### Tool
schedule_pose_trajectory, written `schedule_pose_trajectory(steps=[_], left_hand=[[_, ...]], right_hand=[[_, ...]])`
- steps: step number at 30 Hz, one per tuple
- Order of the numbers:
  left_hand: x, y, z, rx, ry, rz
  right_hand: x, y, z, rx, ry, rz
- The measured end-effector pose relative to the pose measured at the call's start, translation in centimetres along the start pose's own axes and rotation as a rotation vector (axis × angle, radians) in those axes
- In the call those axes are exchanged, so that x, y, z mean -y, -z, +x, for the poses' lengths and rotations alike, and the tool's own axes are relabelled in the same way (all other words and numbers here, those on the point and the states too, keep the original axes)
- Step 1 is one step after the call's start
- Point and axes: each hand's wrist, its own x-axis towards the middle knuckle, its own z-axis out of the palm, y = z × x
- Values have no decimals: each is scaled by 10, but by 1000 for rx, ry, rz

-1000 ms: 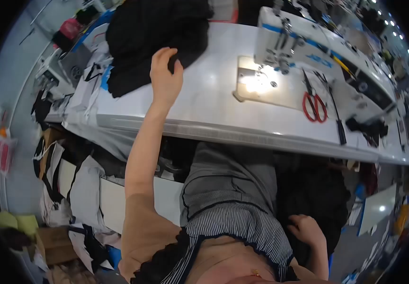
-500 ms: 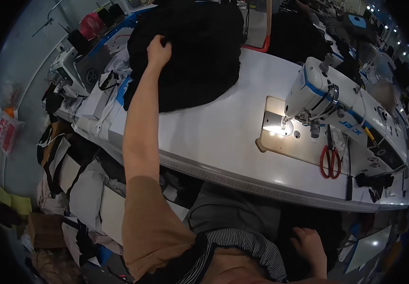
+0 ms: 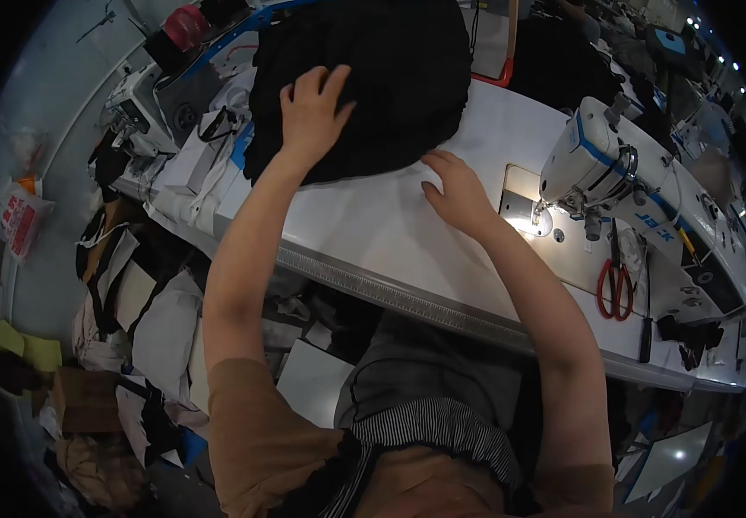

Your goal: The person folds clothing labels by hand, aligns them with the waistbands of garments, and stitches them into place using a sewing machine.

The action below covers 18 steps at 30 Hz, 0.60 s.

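Note:
A large heap of black fabric [image 3: 390,78] lies on the white sewing table [image 3: 356,216]. Over the heap's left part is my left hand [image 3: 314,108], its fingers spread and nothing held in them. My right hand [image 3: 455,186] is over the tabletop at the heap's lower right edge, fingers apart, with nothing in it. To the right of my right hand stands a white and blue sewing machine [image 3: 589,164], its lamp lighting the needle area and the metal plate.
Red-handled scissors [image 3: 615,289] lie right of the machine's plate. A ruler strip [image 3: 373,285] runs along the table's front edge. Another sewing machine [image 3: 144,112] stands at the left. Cloth pieces [image 3: 166,328] are piled below left, and more black fabric [image 3: 554,69] lies behind.
My right hand has come up from beside my lap to the table near the fabric. My left hand has opened its fingers over the heap. The view has shifted slightly.

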Motion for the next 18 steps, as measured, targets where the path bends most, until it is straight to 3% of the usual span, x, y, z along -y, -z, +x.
schedule_pose_trajectory(steps=[1,3,5,6,7,9,10,11,12,13,14,15,16,18], left_hand=[[-2,4,-8,-8,3,4],[4,0,-23,-62,85,122],[38,2,-28,151,517,-365],[47,4,-27,105,776,-735],[47,16,-21,103,785,-729],[41,47,-1,52,795,-1423],[39,61,6,171,640,-1249],[27,83,16,173,643,-1249],[8,107,23,364,422,-1144],[-5,122,23,543,201,-1027],[-11,127,18,547,208,-1032],[-16,132,12,425,152,-992],[-18,135,6,302,97,-946],[-12,132,-14,251,220,-766]], right_hand=[[-3,-8,12,-2,9,-3],[-3,-17,32,-53,-364,156],[14,-15,31,-94,-289,240],[24,-14,31,-129,-232,328],[33,-14,37,-120,-229,333],[55,-9,49,-420,-72,257],[69,-3,59,-417,-75,261],[84,6,72,-574,15,77],[90,13,82,-726,107,-114],[89,18,89,-720,105,-116],[86,22,94,-416,117,42],[85,26,95,-110,126,198],[88,33,94,-101,127,200],[94,44,86,-152,-368,710]])
